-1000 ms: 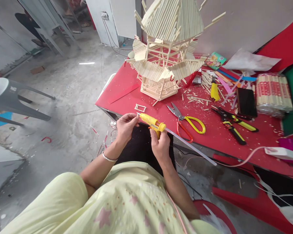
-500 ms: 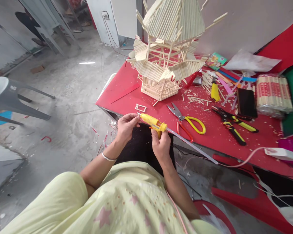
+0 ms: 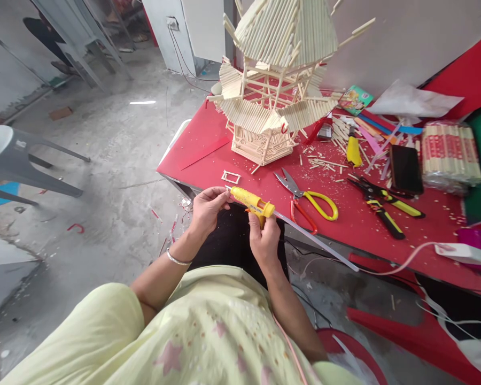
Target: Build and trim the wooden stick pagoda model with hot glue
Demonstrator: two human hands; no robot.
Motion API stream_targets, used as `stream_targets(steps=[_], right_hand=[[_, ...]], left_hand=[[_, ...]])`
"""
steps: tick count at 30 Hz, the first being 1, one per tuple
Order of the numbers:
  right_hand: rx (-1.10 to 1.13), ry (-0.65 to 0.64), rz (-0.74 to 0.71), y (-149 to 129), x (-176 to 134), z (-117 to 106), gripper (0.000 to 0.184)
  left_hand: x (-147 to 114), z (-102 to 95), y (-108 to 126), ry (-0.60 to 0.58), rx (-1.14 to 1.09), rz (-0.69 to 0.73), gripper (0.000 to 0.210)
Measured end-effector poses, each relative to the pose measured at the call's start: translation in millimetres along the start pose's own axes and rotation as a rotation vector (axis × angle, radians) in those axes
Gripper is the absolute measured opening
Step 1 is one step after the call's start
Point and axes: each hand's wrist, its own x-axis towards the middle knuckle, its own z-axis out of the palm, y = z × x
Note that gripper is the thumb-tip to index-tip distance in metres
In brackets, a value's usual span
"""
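My right hand is wrapped round the handle of a yellow hot glue gun, whose nozzle points left. A long clear glue stick sticks out of its back end. At the nozzle tip, my left hand is closed in a pinch; what its fingers hold is too small or hidden to make out. Just beyond the gun, a small rectangular frame of sticks lies on the red table. Behind it stands a tiered pagoda-like model built of thin wooden sticks.
Red-and-yellow-handled scissors, black-and-yellow pliers, a phone and packs of sticks lie to the right. Loose stick pieces are scattered near the model. A white power strip sits at the right front edge. A grey stool stands left.
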Motion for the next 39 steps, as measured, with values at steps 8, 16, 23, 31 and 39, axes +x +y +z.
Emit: stream_targets(steps=[8,16,23,31,39], right_hand=[[0.07,0.022,0.075,4.0,-3.1,0.9,0.044],[0.156,0.049,0.108,-2.3,-6.8,-5.1,0.039],[0.264,0.005,0.135,-2.7,-8.6,-6.4,0.037],[0.345,-0.026,0.135,0.7,-12.2,-3.8,0.034],[0.384,-0.044,0.135,1.0,-12.6,-3.7,0.033]], left_hand=[[2.1,-4.9,2.8,-0.021,-0.103,-0.103,0.035],[6.0,-11.1,8.1,-0.099,-0.401,-0.446,0.02],[0.8,-5.7,12.5,-0.189,-0.511,-0.53,0.031],[-1.3,-2.9,15.2,-0.227,-0.517,-0.531,0.035],[-1.2,-5.3,17.5,-0.221,-0.636,-0.608,0.022]])
